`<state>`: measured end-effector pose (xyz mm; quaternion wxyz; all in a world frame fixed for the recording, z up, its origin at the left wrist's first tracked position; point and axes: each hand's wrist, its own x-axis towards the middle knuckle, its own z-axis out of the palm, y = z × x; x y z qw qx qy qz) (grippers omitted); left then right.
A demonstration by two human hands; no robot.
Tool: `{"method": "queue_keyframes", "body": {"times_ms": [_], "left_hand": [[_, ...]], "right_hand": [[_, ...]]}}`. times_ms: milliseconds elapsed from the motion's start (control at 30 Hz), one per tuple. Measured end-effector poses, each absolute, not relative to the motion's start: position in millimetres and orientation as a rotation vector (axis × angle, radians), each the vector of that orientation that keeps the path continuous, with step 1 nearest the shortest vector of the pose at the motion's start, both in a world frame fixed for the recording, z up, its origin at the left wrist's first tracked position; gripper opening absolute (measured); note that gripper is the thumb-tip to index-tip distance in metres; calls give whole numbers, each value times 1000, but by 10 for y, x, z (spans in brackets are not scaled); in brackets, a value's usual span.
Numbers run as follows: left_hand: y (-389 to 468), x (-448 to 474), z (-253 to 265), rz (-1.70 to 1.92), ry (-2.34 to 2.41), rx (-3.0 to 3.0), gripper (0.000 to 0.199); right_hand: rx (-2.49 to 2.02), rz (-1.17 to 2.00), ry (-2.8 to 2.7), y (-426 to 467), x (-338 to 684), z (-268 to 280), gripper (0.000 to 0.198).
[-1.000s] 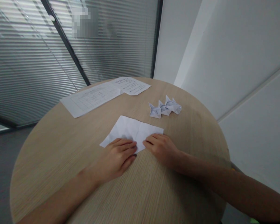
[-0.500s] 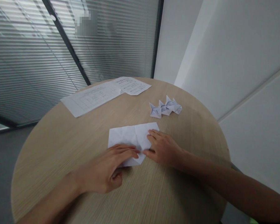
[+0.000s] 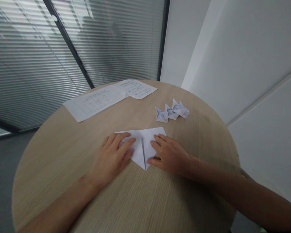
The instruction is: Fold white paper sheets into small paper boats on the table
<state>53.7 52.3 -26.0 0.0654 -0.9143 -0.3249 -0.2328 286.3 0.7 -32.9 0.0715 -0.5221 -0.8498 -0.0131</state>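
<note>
A white sheet of paper (image 3: 138, 142) lies on the wooden table, folded so that its near end comes to a point and a seam runs down its middle. My left hand (image 3: 115, 152) rests on the left flap with its fingers spread. On the right flap, my right hand (image 3: 171, 152) presses with its fingers stretched out and the thumb close to the near point. Both hands hide the outer edges of the paper. Beyond my right hand sit several small folded paper shapes (image 3: 172, 111) with pointed tips, in a touching row.
Printed sheets (image 3: 97, 102) lie near the far left edge of the round table (image 3: 63, 152). Window blinds (image 3: 126, 48) stand behind the table, and a white wall (image 3: 252, 58) rises on the right.
The left near corner of the paper has been folded in to the middle seam. My left hand has moved up and left onto that flap; my right hand has stayed almost still.
</note>
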Motion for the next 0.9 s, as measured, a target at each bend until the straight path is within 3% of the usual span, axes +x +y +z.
{"method": "queue_keyframes", "body": {"times_ms": [267, 533, 767, 900], "left_hand": [[439, 685, -367, -353, -890, -2819, 20], [230, 810, -264, -162, -1215, -2740, 55], [214, 878, -259, -100, -1269, -2683, 59], [266, 894, -263, -102, -1222, -2722, 60]], "right_hand": [[-1686, -92, -2528, -36, 2855, -347, 56], [-1836, -136, -2484, 18, 2901, -314, 53], [-2002, -112, -2396, 151, 3018, -206, 37], [-1842, -93, -2343, 271, 3091, -278, 35]]}}
